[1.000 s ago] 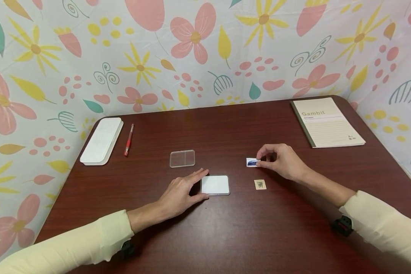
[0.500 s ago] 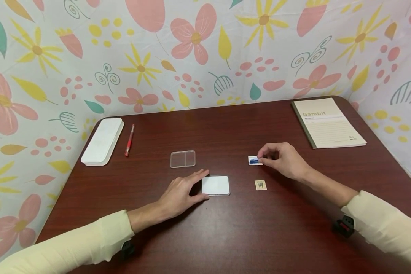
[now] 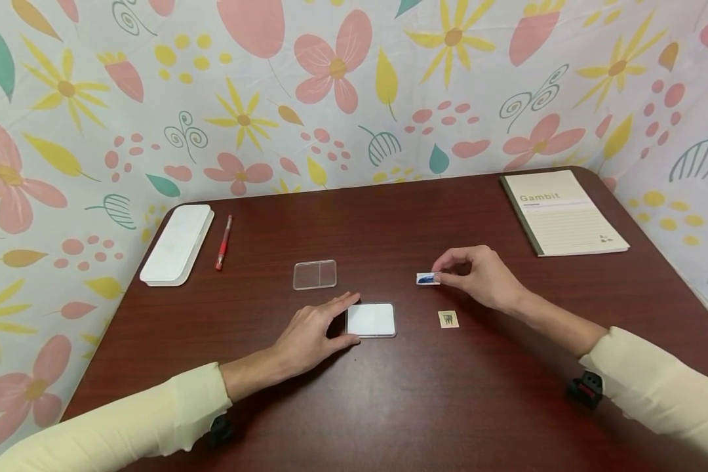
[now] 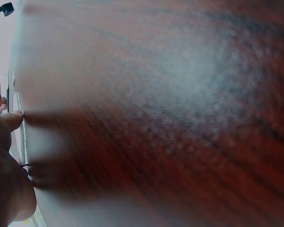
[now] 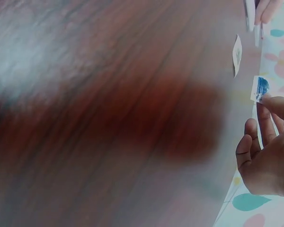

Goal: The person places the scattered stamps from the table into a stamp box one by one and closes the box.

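Observation:
My left hand [image 3: 313,336] spans the left end of a flat clear plastic case [image 3: 372,320] with a white inside, thumb at its near corner and index finger at its far corner. To the right, my right hand [image 3: 484,278] pinches a small white-bordered stamp [image 3: 427,278] with a blue picture between thumb and index finger. That stamp [image 5: 260,88] shows upright and tilted in the right wrist view. A second stamp [image 3: 448,319], beige with a dark figure, lies flat on the table, nearer than the held one. Behind the case lies a clear lid [image 3: 314,275] with a line across it.
A white pencil case [image 3: 177,244] and a red pen [image 3: 224,242] lie at the back left of the dark wooden table [image 3: 377,413]. At the back right is a notebook [image 3: 565,211]. A flower-patterned cloth [image 3: 271,85] hangs behind the table.
My right hand shifted slightly right, then moved left with the blue stamp, closer to the case. My left hand has stayed at the case; the beige stamp and lid have not moved.

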The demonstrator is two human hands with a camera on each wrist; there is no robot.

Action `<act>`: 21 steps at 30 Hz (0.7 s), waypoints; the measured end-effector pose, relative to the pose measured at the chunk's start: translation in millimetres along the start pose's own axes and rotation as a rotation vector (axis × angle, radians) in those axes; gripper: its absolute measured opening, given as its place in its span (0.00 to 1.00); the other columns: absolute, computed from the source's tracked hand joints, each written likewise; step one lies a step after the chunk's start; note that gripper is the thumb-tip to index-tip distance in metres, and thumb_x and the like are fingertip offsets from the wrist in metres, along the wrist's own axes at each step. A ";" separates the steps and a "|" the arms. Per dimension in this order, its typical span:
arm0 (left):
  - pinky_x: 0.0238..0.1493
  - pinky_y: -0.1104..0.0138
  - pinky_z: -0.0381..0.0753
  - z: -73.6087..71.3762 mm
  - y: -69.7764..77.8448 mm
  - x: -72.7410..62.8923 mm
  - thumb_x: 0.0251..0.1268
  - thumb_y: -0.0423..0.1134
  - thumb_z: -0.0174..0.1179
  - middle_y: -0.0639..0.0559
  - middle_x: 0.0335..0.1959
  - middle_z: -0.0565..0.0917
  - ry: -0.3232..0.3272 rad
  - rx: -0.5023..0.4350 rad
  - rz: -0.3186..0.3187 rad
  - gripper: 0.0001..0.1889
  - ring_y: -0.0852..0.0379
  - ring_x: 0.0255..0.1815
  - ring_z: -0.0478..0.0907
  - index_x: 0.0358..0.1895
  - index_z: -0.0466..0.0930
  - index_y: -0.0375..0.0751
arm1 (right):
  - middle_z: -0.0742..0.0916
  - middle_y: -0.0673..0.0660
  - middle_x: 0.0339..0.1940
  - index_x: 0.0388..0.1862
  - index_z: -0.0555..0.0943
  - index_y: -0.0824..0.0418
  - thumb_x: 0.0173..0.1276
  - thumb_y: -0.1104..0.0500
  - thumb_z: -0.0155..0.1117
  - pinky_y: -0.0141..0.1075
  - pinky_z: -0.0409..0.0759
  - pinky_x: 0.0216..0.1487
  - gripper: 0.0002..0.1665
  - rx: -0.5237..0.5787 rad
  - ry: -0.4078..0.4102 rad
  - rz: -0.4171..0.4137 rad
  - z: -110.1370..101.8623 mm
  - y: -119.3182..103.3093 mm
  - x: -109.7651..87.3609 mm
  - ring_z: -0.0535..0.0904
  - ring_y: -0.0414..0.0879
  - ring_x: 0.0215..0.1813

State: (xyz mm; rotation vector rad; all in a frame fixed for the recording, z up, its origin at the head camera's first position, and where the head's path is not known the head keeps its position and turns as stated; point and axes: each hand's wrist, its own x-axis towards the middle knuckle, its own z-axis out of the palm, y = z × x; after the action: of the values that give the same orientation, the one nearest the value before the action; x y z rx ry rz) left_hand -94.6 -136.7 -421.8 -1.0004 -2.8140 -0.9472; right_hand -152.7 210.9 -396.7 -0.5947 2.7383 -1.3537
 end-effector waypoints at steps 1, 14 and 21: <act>0.59 0.51 0.84 0.0 0.1 0.0 0.64 0.42 0.78 0.36 0.71 0.78 0.001 0.000 -0.001 0.38 0.43 0.67 0.81 0.75 0.75 0.37 | 0.91 0.50 0.35 0.39 0.91 0.57 0.67 0.68 0.78 0.31 0.78 0.41 0.07 0.004 0.000 -0.003 0.8 -0.9 0.4 0.82 0.47 0.39; 0.59 0.51 0.83 -0.4 0.1 0.4 0.64 0.43 0.78 0.38 0.70 0.79 0.002 0.010 -0.011 0.37 0.44 0.66 0.82 0.75 0.76 0.38 | 0.91 0.50 0.35 0.38 0.92 0.55 0.67 0.65 0.79 0.33 0.80 0.39 0.06 0.086 -0.068 -0.024 14.5 -25.3 3.3 0.81 0.48 0.38; 0.59 0.50 0.83 -0.5 -0.3 0.7 0.64 0.43 0.79 0.38 0.70 0.79 0.001 0.009 -0.013 0.37 0.44 0.66 0.82 0.75 0.76 0.38 | 0.91 0.53 0.35 0.38 0.91 0.57 0.67 0.67 0.78 0.32 0.80 0.34 0.06 0.153 -0.127 -0.005 30.8 -36.9 6.8 0.80 0.50 0.33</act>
State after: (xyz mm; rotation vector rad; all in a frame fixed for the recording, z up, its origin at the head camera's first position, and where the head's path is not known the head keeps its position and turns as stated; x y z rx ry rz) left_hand -95.4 -136.8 -421.4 -0.9809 -2.8249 -0.9348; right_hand -141.1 164.8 -386.4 -0.6528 2.5090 -1.4559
